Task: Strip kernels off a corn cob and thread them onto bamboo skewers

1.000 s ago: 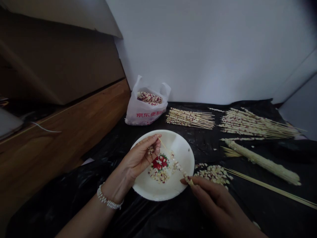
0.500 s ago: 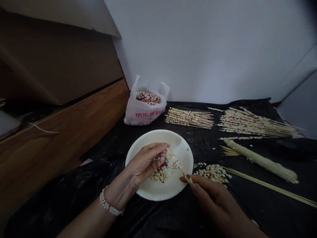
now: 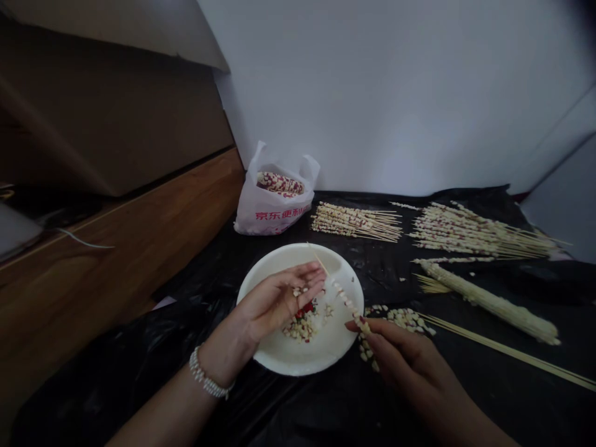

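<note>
My left hand (image 3: 282, 301) is over the white bowl (image 3: 261, 267), palm up, fingers loosely spread, with a few kernels lying in it. Between the thumb and fingers of my right hand (image 3: 395, 351), at the bowl's right edge, is a thin skewer (image 3: 343, 297) threaded with pale and dark red corn kernels. Its bare tip points up and left, close to my left fingertips. Inside the bowl lie loose kernels (image 3: 302, 329) and something red, partly hidden by my left hand.
Behind the bowl stands a plastic bag (image 3: 272, 211) holding corn cobs. Threaded skewers lie in two piles (image 3: 354, 222), (image 3: 470, 230). To the right are a bare cob (image 3: 498, 301), long plain sticks (image 3: 507, 349) and a kernel heap (image 3: 407, 320) on black plastic (image 3: 195, 347).
My left fingers have opened out from their pinch near the skewer's tip. My right hand has shifted slightly right with the skewer, which now stands clear of the left fingers' grip.
</note>
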A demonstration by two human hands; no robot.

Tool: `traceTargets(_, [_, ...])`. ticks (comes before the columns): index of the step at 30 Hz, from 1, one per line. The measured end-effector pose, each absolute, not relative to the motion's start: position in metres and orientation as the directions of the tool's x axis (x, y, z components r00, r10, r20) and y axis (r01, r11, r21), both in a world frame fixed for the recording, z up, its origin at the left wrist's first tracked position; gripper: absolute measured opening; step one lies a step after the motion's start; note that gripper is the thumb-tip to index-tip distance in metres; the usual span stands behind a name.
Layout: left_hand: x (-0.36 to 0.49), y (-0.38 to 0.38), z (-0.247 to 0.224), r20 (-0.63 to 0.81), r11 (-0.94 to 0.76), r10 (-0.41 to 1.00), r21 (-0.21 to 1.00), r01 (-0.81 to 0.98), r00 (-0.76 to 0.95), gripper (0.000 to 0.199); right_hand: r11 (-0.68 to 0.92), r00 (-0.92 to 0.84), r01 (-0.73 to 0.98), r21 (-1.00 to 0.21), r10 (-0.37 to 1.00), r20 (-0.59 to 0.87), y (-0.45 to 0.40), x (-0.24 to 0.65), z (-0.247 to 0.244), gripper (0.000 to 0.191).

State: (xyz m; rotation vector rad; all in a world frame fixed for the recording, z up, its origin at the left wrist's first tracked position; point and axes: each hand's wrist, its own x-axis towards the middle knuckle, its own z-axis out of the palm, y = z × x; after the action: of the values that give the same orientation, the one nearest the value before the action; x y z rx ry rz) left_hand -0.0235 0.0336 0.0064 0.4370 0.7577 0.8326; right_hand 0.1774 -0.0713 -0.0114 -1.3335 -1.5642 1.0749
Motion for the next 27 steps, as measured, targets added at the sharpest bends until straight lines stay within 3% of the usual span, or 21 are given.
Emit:
traceTargets(2, [-0.027,0.038,0.011,-0.434,0.589,0.808,0.593,-0.549,0.398,0.065,0.073,-0.12,0.325,-0.943,0.992,0.035,-0.071,0.178,-0.011,0.032])
traceTargets(4, [-0.029,0.038,0.018,-0.472,0.581,0.811,0.579,-0.572,0.346,0.072,0.073,-0.122,0.322,-0.944,0.992,0.035,-0.072,0.178,-0.011,0.032])
traceTargets(23, [-0.033,0.051,0.012,-0.527,0.469,0.832,0.506,-0.724,0.17,0.028,0.128,-0.142,0.328,-0.936,0.986,0.085,-0.072,0.176,-0.016,0.028])
traceTargets(27, [-0.031,0.048,0.017,-0.532,0.489,0.826,0.516,-0.703,0.184,0.036,0.125,-0.138,0.334,-0.934,0.987,0.083,-0.072,0.176,-0.017,0.027])
